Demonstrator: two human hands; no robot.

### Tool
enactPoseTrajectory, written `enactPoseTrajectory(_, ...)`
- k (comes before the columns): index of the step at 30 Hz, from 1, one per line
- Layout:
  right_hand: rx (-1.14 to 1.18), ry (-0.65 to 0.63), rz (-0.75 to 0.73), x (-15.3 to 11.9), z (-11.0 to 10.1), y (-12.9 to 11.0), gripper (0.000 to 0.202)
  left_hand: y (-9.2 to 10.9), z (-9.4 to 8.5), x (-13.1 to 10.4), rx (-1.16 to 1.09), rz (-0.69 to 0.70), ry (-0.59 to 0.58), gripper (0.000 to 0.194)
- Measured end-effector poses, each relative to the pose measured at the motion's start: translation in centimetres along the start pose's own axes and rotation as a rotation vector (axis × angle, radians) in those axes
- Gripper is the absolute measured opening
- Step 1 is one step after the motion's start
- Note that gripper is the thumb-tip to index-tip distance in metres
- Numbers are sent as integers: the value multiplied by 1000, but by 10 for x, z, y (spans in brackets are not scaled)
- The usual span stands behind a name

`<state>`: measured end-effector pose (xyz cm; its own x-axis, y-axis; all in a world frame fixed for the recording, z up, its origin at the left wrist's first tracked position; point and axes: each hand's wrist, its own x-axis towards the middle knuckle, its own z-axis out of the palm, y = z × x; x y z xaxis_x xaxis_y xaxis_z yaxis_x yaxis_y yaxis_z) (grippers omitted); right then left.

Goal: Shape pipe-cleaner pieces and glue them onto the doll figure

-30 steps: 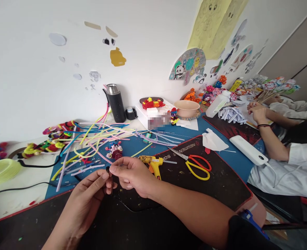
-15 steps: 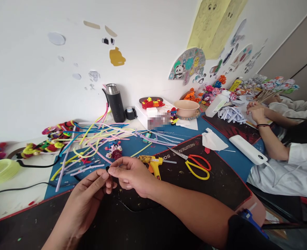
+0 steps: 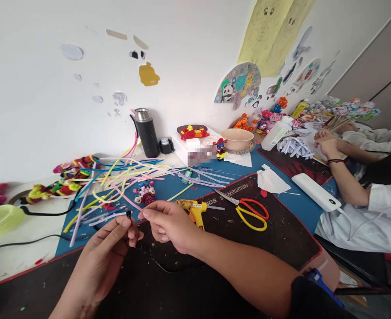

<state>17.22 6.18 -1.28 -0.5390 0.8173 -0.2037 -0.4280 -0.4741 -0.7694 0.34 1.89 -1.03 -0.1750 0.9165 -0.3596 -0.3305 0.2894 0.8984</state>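
My left hand (image 3: 110, 243) pinches a small black piece (image 3: 128, 215) between thumb and forefinger, its top poking up past the fingertips. A short way to the right, my right hand (image 3: 170, 223) is closed, thumb pressed on the forefinger; whether anything is between them I cannot make out. Just behind the hands stands a small doll (image 3: 145, 193) with a dark red, shiny body and a blue and red top. A yellow hot glue gun (image 3: 197, 212) lies beyond my right hand, partly hidden by it. Scissors (image 3: 253, 214) with red and yellow handles rest to its right.
Many coloured fuzzy stems (image 3: 122, 170) lie across the blue mat. Behind them are a black flask (image 3: 147, 135), a beige bowl (image 3: 238, 138) and a white box (image 3: 178, 141). At right are a white power bank (image 3: 315, 192) and another person's forearm (image 3: 346, 179).
My hands have drawn apart. The black piece, earlier between both hands' fingertips, has moved left and slightly down with my left hand; my right hand has barely moved.
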Motion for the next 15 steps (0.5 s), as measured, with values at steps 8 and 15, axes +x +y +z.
enactPoseTrajectory(8, -49, -5, -70, -1, 0, -2, 28, 12, 9, -4, -33, -13, 62, 59)
enactPoseTrajectory(15, -166, 37, -119, -6, -1, 2, 38, 10, 9, -4, -47, 0, 13, 59)
